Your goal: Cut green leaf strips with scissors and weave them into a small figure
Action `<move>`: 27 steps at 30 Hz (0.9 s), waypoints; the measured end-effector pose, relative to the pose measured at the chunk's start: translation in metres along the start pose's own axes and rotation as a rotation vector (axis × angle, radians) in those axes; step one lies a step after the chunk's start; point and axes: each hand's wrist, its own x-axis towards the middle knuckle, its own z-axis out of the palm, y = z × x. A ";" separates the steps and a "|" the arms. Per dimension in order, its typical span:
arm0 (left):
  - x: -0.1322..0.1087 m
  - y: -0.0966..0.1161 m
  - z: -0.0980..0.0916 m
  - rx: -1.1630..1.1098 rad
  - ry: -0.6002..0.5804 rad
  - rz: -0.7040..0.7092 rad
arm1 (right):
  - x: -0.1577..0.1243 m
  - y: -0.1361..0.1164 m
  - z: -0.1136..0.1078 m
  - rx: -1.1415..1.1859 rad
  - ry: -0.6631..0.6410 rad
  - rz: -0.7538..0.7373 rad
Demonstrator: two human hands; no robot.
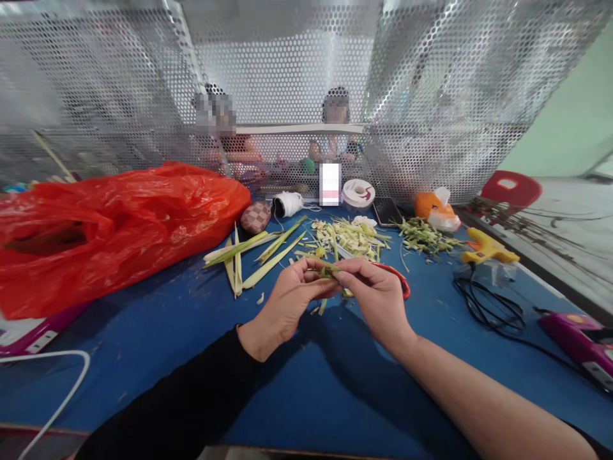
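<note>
I am holding a small green leaf strip (329, 271) just above the blue table (306, 390), and both hands are meeting on it. My left hand (286, 308) is pinching the strip's left end between thumb and fingertips, and my right hand (378, 300) is pinching the right end the same way, fingers curled in close. Right behind the strip, partly hidden by my right hand, a red scissor handle (401, 280) is lying on the table. Beyond the strip and a little left, long pale leaf blades (258, 252) are fanning out, and straight beyond it a heap of short cuttings (347, 236) is spreading. Far left of the strip a red plastic bag (110, 223) is slumping over the table. To the strip's right a yellow glue gun (488, 249) is resting, with its black cord (488, 308) coiling nearer me. Well beyond the strip a perforated metal screen (431, 96) is standing, and two people are sitting behind it.
</note>
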 end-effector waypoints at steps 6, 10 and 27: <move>0.001 -0.002 -0.002 -0.003 0.004 0.000 | 0.000 0.000 0.001 0.027 0.011 0.030; 0.002 -0.003 -0.001 -0.017 0.030 -0.010 | 0.000 -0.001 0.002 0.106 0.029 0.087; 0.004 0.003 0.001 0.101 0.119 0.026 | 0.007 -0.013 -0.011 -0.108 -0.111 -0.001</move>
